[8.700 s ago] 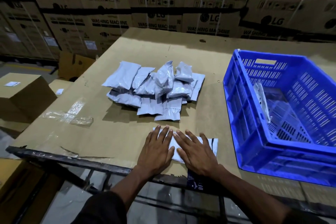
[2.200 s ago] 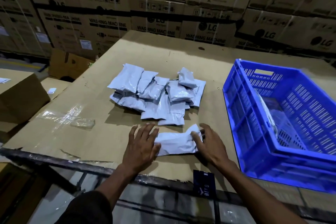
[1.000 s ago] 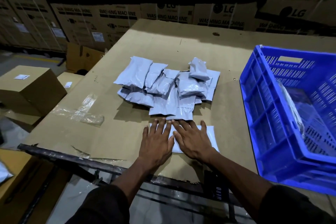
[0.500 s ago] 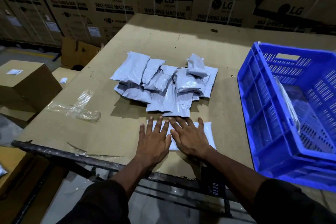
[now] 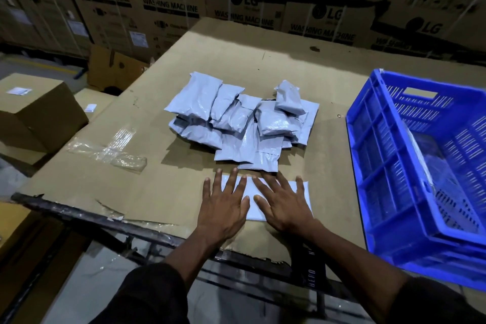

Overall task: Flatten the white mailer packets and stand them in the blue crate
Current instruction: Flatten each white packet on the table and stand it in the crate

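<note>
Packet (image 5: pixel 305 187) flat, long axis left-right, hands (image 5: pixel 223 208) pressing

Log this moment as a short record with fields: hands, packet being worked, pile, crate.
left hand: flat, fingers spread, pressing the packet
right hand: flat, fingers spread, pressing the same packet
packet: white, lying flat near the table's front edge
pile: white mailer packets heaped beyond the hands
blue crate: right of the hands, at least one packet standing inside

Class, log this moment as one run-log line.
stage: flattening | left hand: flat on packet | right hand: flat on packet | blue crate: right of hands | pile: waiting
</note>
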Available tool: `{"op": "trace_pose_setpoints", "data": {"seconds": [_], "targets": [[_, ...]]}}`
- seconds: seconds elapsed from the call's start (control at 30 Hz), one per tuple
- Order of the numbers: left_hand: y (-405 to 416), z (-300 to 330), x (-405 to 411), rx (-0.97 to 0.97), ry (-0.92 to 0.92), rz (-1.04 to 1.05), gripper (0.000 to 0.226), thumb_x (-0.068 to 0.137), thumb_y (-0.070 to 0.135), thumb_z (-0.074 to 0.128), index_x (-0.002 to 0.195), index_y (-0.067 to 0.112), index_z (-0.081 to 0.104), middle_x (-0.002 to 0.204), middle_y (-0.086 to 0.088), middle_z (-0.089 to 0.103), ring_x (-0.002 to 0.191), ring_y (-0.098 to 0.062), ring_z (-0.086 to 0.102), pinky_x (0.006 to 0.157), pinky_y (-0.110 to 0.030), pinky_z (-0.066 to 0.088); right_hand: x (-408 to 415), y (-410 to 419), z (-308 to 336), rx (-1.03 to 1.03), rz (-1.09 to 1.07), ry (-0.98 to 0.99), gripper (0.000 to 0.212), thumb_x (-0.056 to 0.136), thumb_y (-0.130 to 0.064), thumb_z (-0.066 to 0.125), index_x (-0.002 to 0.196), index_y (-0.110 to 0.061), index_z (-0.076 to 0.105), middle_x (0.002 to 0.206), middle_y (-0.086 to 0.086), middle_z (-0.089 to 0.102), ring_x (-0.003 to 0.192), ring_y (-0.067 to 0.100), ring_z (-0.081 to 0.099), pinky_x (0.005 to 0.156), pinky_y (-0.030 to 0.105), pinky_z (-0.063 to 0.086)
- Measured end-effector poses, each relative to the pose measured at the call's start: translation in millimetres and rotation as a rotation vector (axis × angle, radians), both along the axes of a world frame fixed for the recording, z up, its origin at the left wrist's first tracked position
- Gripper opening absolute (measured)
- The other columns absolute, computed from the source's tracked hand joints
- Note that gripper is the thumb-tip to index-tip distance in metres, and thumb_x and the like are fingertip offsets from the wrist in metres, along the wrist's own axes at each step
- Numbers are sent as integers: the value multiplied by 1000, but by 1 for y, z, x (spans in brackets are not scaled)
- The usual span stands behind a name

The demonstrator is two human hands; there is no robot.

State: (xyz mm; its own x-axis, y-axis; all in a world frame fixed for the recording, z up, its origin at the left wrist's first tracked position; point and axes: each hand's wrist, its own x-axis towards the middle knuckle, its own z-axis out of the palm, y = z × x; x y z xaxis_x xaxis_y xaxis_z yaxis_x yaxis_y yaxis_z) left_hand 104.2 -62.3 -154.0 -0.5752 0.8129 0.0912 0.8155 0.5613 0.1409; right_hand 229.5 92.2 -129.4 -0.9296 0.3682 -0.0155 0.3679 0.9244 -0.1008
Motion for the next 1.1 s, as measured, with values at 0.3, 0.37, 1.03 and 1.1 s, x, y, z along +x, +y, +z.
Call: {"op": "trace_pose_setpoints", "data": {"seconds": [0.3, 0.37, 1.03, 1.1], "targets": [[-3, -3, 0, -17, -11, -10, 68, 100, 56, 24, 156, 22, 44, 167, -5, 30, 152, -47, 24, 118, -67, 24, 3, 11, 2, -102, 49, -101, 62, 97, -64, 0, 156, -45, 2, 166, -16, 0, 153, 12, -9, 117, 64, -6], [-3, 1, -1, -24, -26, -5, 70, 100, 57, 21, 157, 22, 41, 169, -5, 25, 153, -47, 20, 120, -66, 19, 8, 18, 2, -108, 53, -113, 63, 96, -65, -1, 156, -46, -1, 166, -16, -3, 152, 9, -15, 117, 63, -7], [-4, -1, 1, 8, 28, -108, 57, 99, 53, 37, 148, 30, 53, 160, -3, 44, 141, -50, 40, 113, -60, 36, 23, 11, 0, -102, 17, -78, 61, 99, -62, 4, 157, -44, -3, 166, -15, -13, 152, 16, -17, 116, 63, -5], [-5, -3, 2, 2, 4, -97, 57, 99, 53, 36, 149, 31, 52, 161, -2, 42, 143, -50, 39, 113, -60, 35, 27, 11, -3, -62, 18, -52, 62, 98, -63, 2, 157, -44, -2, 166, -16, -12, 153, 16, -13, 115, 62, -2]]}}
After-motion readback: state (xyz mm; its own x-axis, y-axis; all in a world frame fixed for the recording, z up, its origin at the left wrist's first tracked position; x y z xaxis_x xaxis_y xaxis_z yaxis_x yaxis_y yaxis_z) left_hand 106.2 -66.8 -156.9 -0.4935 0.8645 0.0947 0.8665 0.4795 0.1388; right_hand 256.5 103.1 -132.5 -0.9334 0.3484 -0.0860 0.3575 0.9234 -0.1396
